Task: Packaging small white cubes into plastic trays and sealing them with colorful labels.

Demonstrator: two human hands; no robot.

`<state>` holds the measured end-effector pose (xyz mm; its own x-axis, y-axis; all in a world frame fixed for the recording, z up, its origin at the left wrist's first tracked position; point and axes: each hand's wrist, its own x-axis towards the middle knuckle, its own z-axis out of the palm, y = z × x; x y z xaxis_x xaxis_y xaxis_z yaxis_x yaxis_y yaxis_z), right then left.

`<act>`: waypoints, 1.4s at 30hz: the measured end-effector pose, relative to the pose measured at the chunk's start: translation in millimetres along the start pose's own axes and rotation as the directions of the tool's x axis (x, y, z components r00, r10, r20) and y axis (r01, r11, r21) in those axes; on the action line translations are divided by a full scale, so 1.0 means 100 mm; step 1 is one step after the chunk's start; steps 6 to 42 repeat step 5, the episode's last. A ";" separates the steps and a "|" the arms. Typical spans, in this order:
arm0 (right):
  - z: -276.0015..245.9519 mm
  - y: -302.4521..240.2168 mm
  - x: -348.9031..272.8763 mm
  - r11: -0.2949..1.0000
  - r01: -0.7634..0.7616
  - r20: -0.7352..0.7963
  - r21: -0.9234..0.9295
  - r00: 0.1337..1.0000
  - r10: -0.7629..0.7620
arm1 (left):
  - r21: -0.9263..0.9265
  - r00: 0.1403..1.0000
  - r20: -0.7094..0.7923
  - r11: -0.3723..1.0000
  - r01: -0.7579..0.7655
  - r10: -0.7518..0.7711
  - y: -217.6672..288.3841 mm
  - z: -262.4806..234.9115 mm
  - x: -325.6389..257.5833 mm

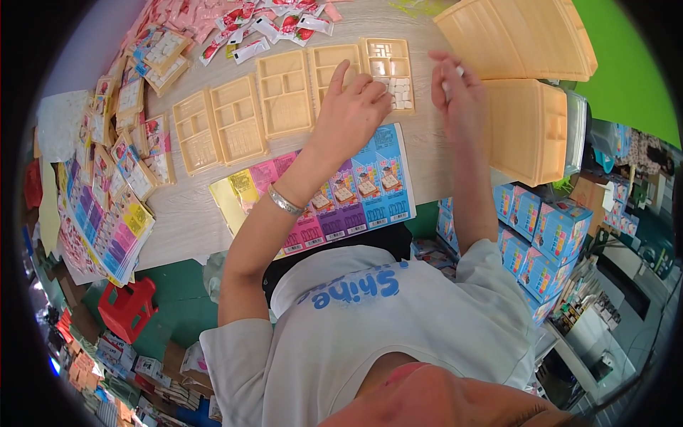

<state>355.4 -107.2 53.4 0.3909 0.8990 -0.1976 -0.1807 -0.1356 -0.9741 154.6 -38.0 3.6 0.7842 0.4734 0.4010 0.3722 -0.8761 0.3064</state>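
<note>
My left hand [352,107] reaches over the right end of a row of pale yellow compartment trays. Its index finger points up and the other fingers bend down beside small white pieces [403,94], which fill the near compartment of the end tray [388,44]. Right of that tray is my right hand [459,92], slightly blurred, its fingers closed on small white pieces [447,88]. Four-sided trays to the left, such as this one [283,92], hold nothing visible. Printed card sheets [370,188] lie just below the row.
Stacked yellow trays [526,128] stand at the right. Strawberry-print sachets [267,28] are piled at the back. Filled packs [131,164] and more printed sheets [107,220] crowd the left. Blue boxes [544,228] and a red stool [128,309] are below table level.
</note>
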 end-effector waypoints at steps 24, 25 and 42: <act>0.12 -0.12 0.95 0.964 0.210 -0.029 0.162 0.978 -0.209 | 0.002 0.999 -0.031 1.000 -0.007 0.007 0.08 -0.02 -0.07; 0.12 -0.12 0.95 0.964 0.210 -0.029 0.162 0.978 -0.209 | 0.002 0.999 -0.031 1.000 -0.007 0.007 0.08 -0.02 -0.07; 0.12 -0.12 0.95 0.964 0.210 -0.029 0.162 0.978 -0.209 | 0.002 0.999 -0.031 1.000 -0.007 0.007 0.08 -0.02 -0.07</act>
